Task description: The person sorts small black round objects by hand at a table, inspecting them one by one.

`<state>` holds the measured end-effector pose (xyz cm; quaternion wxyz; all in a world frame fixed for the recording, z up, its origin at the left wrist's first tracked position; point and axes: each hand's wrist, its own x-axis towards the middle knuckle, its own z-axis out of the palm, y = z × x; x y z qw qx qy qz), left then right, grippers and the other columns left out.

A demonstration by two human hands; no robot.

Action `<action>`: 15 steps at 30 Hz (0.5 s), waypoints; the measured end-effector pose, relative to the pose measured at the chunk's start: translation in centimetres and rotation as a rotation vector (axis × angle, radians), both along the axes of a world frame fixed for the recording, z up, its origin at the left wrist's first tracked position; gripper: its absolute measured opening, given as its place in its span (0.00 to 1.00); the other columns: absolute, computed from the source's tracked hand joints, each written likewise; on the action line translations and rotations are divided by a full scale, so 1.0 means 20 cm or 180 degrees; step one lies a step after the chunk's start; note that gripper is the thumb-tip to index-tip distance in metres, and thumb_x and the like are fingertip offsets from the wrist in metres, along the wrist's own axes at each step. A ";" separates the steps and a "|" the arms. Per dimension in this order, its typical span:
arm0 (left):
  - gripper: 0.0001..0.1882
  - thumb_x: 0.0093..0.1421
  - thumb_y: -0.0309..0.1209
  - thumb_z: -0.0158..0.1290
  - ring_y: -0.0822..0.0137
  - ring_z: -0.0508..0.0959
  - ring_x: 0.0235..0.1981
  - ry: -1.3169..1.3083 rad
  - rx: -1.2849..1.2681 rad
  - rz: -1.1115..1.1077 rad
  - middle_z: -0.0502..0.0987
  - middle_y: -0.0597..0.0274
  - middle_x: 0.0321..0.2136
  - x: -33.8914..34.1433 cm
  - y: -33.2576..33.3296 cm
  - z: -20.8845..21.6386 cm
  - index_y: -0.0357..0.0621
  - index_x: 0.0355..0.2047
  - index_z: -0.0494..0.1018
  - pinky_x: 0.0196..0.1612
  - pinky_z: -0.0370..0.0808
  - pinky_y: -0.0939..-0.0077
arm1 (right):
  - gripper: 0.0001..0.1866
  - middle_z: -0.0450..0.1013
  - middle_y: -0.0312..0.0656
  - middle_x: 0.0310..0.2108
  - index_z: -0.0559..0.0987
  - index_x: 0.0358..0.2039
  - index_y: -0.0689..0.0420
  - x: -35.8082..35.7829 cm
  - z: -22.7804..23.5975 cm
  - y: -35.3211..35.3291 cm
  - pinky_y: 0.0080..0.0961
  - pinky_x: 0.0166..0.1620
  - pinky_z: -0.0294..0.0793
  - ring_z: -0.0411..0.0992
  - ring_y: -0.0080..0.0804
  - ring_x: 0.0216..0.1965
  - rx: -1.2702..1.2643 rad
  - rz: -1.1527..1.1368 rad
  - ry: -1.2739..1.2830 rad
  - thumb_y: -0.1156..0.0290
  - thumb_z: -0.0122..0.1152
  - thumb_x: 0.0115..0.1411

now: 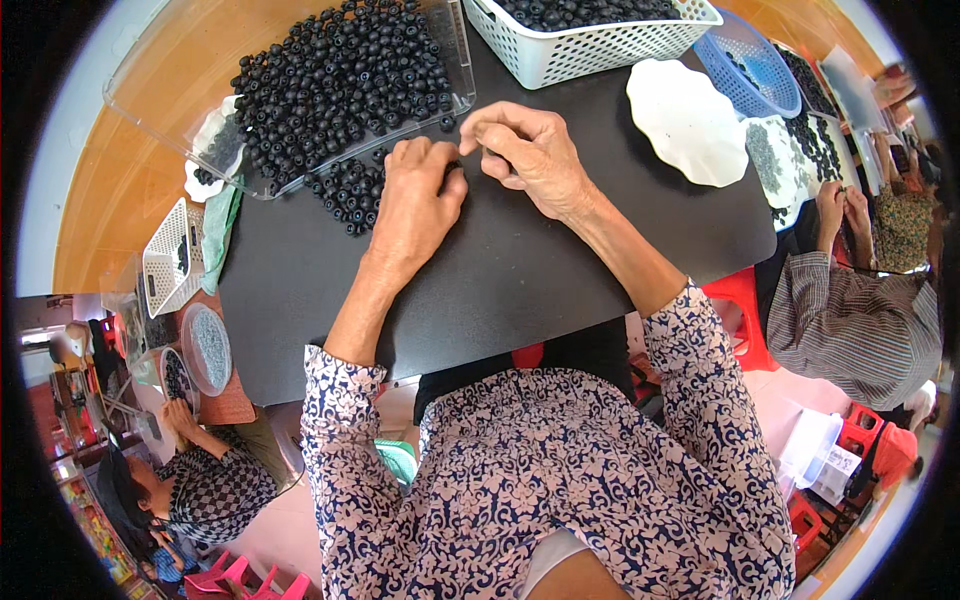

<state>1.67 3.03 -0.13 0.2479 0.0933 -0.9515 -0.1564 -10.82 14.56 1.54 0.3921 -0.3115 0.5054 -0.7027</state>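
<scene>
My left hand (418, 195) is closed, its thumb and forefinger pinched round a small black round part, of which only a dark edge shows. Close on its right, my right hand (535, 160) is pinched with the fingertips pointing at the left hand; whatever sits between them is too small to make out. Beside the left hand lies a loose heap of black round parts (350, 195) with holes in their middles. Many more of these fill a clear plastic tray (463, 60) just beyond. One single black part (447, 124) rests near the tray's corner.
On the dark table (520, 290), a white perforated basket (590, 50) of black parts stands at the back. To its right are a white wavy-edged plate (688, 125) and a blue basket (765, 85). A green bag (220, 235) hangs at the left edge. Other people work on both sides.
</scene>
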 end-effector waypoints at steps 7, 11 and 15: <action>0.07 0.60 0.27 0.52 0.78 0.73 0.35 0.0837 0.4168 0.0028 0.76 0.70 0.32 0.03 -0.02 0.03 0.40 0.38 0.76 0.40 0.70 0.83 | 0.08 0.71 0.32 0.29 0.81 0.40 0.60 0.00 -0.02 -0.01 0.12 0.23 0.62 0.64 0.14 0.23 0.0154 -0.0369 0.1323 0.74 0.59 0.60; 0.10 0.60 0.27 0.53 0.79 0.72 0.34 0.1093 0.4845 -0.0260 0.74 0.70 0.30 0.01 0.00 0.00 0.38 0.42 0.74 0.40 0.69 0.84 | 0.15 0.70 0.32 0.27 0.81 0.41 0.59 0.01 -0.02 -0.01 0.18 0.33 0.68 0.67 0.20 0.29 -0.0095 -0.0429 0.2192 0.75 0.67 0.51; 0.17 0.60 0.26 0.52 0.80 0.71 0.31 0.1043 0.4725 -0.0111 0.71 0.72 0.27 0.02 0.00 0.02 0.35 0.49 0.68 0.41 0.68 0.84 | 0.15 0.71 0.36 0.27 0.80 0.41 0.59 0.02 -0.01 -0.01 0.20 0.32 0.69 0.69 0.22 0.28 -0.0040 -0.0406 0.2777 0.74 0.68 0.51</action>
